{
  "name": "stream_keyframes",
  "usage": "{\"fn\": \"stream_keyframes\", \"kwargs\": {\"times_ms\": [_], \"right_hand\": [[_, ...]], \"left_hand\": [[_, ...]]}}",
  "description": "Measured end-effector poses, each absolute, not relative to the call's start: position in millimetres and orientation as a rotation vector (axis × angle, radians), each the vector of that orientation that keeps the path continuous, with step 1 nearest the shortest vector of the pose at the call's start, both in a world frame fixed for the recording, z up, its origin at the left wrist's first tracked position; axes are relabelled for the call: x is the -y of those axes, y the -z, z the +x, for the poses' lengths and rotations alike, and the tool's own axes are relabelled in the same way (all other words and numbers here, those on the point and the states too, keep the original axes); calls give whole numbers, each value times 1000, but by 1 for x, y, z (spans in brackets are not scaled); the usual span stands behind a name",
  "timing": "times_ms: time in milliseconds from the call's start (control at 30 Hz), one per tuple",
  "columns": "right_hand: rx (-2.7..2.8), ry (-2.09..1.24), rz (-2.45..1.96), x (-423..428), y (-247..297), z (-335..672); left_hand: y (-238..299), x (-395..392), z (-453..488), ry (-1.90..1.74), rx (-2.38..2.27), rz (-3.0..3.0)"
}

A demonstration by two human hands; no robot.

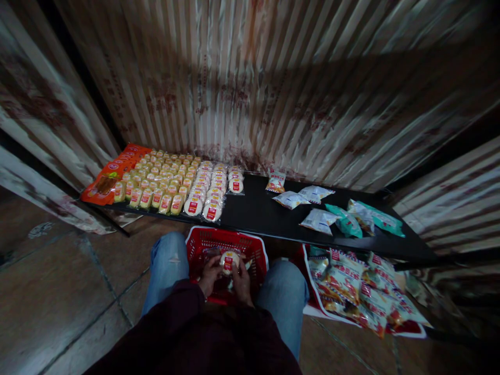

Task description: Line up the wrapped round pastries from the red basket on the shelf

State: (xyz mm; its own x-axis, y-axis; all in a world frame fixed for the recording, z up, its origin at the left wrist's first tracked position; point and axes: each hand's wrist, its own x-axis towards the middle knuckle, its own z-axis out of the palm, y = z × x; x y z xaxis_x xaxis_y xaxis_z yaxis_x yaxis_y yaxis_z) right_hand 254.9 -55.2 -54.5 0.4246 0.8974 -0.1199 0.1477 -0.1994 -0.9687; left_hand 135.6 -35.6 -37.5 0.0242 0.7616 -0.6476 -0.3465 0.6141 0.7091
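Between my two hands is a round white packaged cake (228,261) with a red label, held over a red basket (226,235) that stands between my knees. My left hand (210,275) grips its left edge. On the right side, my right hand (241,279) has its fingers closed on the same wrapper. Inside the basket, partly hidden by my hands, lie a few more wrapped items. Rows of like white packaged cakes (211,210) stand on the black shelf (253,208) ahead, beside many small yellow wrapped cakes (156,198).
An orange bag (102,182) lies at the shelf's left end. White packets (318,221) and green packets (346,221) are scattered to the right. Below them, a second red basket (410,329) is heaped with snack bags (346,276). A striped curtain (234,104) hangs behind the shelf.
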Motion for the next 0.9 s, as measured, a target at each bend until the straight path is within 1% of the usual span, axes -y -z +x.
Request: {"fn": "stream_keyframes", "kwargs": {"times_ms": [100, 333, 633, 900], "right_hand": [[924, -928, -1686, 55, 53, 256], [939, -865, -1769, 55, 45, 255], [982, -813, -1802, 54, 19, 257], [1005, -714, -1766, 50, 8, 259]], "left_hand": [[31, 34, 137, -924, -1279, 431], [18, 34, 138, -985, -1265, 497], [0, 23, 145, -1013, -1269, 648], [-8, 15, 151, -1099, -1206, 768]]}}
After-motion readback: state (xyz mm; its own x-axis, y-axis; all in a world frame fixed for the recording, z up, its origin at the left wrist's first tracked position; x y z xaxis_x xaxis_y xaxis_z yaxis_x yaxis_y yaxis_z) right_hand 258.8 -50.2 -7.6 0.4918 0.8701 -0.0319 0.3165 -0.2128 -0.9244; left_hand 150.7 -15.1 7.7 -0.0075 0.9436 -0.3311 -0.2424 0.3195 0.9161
